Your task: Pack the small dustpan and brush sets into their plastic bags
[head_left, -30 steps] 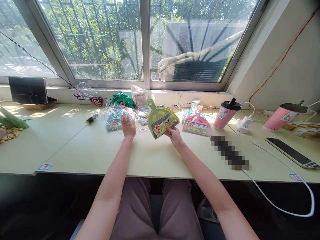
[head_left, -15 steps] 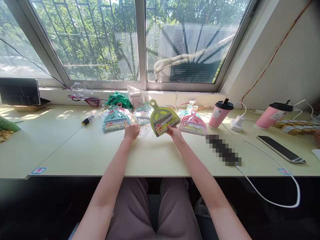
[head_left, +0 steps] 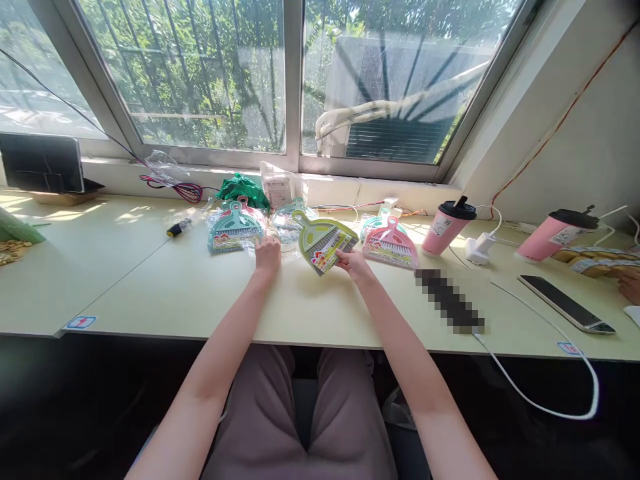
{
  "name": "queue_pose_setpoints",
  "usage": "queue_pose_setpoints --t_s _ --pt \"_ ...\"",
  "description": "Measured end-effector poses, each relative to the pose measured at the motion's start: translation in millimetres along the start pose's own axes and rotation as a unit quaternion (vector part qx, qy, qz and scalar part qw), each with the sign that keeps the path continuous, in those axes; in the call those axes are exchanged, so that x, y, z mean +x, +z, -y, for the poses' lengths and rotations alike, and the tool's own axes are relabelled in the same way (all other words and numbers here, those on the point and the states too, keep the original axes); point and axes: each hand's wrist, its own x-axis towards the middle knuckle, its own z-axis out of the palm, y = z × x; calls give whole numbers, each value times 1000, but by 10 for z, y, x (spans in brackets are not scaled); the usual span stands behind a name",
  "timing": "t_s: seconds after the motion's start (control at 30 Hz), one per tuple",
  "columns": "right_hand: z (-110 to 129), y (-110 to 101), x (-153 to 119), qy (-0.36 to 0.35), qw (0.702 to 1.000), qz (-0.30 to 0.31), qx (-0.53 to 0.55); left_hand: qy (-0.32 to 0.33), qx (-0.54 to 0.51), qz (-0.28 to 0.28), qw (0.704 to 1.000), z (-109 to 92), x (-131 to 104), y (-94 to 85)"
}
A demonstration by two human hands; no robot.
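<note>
A yellow-green dustpan [head_left: 306,235] with a small grey-bristled brush and a printed label is held at its lower right by my right hand [head_left: 354,263]. It is tilted above the table, handle towards the upper left. My left hand [head_left: 269,255] is closed beside a teal dustpan-and-brush set [head_left: 235,230] in clear wrapping; its fingertips are hidden, so what they hold cannot be made out. Just beyond both hands lies a pale blue dustpan [head_left: 295,215] in clear plastic. A pink dustpan set [head_left: 391,241] overlaps a teal one to the right.
Two pink lidded cups [head_left: 447,228], a white plug adapter [head_left: 480,248] with cables, and a phone [head_left: 565,303] are at the right. A yellow-black screwdriver handle [head_left: 176,229], green plastic bag [head_left: 243,190] and coiled wires [head_left: 187,191] lie left. Another person's hand [head_left: 630,287] shows at the right edge.
My left hand has shifted right and away from me, off the teal set's front corner. The yellow-green dustpan has tipped a little lower in my right hand. The camera view has moved slightly.
</note>
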Motion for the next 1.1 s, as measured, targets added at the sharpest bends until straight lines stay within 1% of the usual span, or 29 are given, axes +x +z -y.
queue_pose_setpoints --t_s 0.1,0.17,0.3,0.43,0.5,0.57,0.7,0.87,0.93,1.03,1.07,1.1 --pt "43 20 -61 16 999 26 -30 -55 -4 19 998 97 31 -43" --pt "60 33 -100 34 996 53 -68 -86 -5 16 996 153 44 -62" --pt "65 51 -155 60 984 98 -134 -115 -10 -31 993 221 48 -89" --pt "37 67 -156 44 985 87 -140 -113 -31 -65 991 204 26 -122" --pt "7 82 -139 27 989 75 -127 -96 -54 -85 990 167 8 -142" --pt "-32 103 -120 9 992 66 -108 -62 -90 -103 989 120 -9 -159" --pt "-88 139 -95 -30 993 79 -80 8 -155 -119 981 36 -30 -181" --pt "-44 138 -102 -49 991 91 -82 25 -190 -162 968 10 -37 -201" --pt "-30 147 -123 -55 990 92 -89 50 -205 -157 965 -10 -48 -200" --pt "-55 185 -165 -68 988 103 -95 126 -230 -105 959 -100 -93 -190" --pt "-73 200 -175 -71 988 106 -92 145 -236 -92 956 -141 -115 -187" --pt "-93 212 -181 -74 988 107 -84 151 -240 -92 955 -181 -136 -187"
